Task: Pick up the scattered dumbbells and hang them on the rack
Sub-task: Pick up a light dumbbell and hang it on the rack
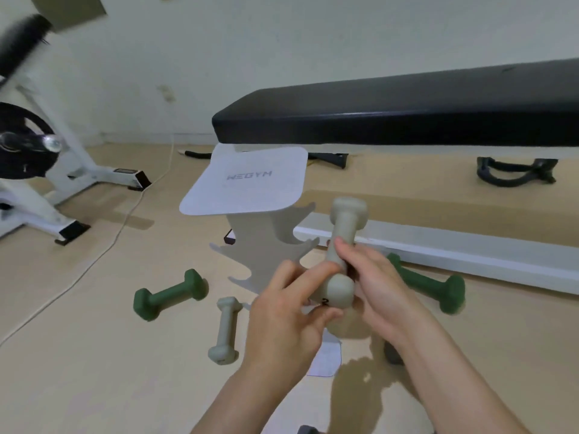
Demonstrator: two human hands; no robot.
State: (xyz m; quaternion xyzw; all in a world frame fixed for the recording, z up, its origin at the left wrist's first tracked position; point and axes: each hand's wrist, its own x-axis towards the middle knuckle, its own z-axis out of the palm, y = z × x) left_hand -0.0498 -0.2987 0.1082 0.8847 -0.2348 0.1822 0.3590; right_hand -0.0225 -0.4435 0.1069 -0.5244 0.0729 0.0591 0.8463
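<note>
While raised off floor [94, 371] in front of white rack [257, 245], pale dumbbell [340, 233] tilts, upper head near rack's right-side prongs. Right hand [376, 286] grips handle; left hand [282, 321] pinches lower head, marked "2". Rack top plate reads "WEGYM". On floor: second pale dumbbell [225, 330] beside rack base; dark green dumbbell [170, 294] left of it; other dark green dumbbell [429, 285] right of rack, partly behind right hand.

The right hand [376, 292] covers part of a green dumbbell [432, 285]; the bench [391, 120] is cut off rightward.
</note>
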